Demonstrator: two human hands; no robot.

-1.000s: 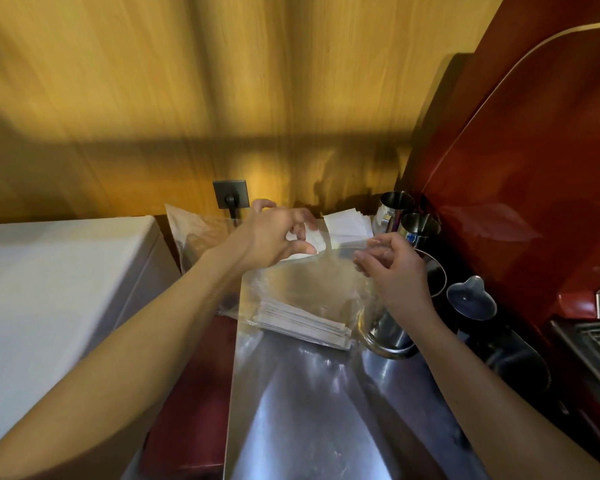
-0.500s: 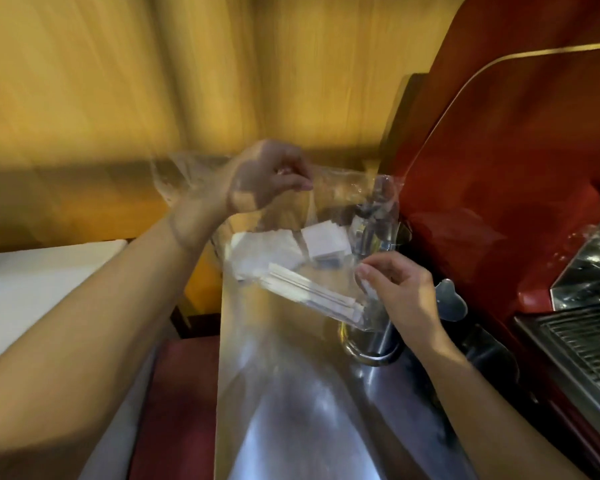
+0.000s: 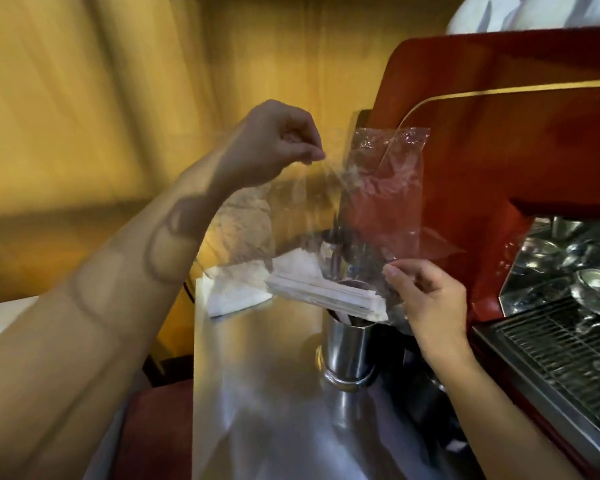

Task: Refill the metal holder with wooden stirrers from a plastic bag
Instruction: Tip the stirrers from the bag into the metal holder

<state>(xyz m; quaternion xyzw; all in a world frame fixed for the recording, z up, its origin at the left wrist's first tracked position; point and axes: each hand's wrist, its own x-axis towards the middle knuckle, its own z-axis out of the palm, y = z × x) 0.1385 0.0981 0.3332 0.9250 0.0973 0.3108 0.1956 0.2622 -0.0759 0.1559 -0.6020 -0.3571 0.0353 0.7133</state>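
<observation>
Red espresso machine (image 3: 499,140) at right. Plastic bag (image 3: 378,202) held up, left hand (image 3: 274,143) pinching its top, right hand (image 3: 426,299) gripping its lower edge. Wooden stirrers (image 3: 326,296) inside lie near-horizontal, right end over metal holder (image 3: 349,351), nearest right hand.

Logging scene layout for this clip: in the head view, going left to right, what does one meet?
White counter edge → left hand pinching the plastic bag → wooden stirrers inside it, above the metal holder → right hand → red espresso machine → drip tray grate.
</observation>
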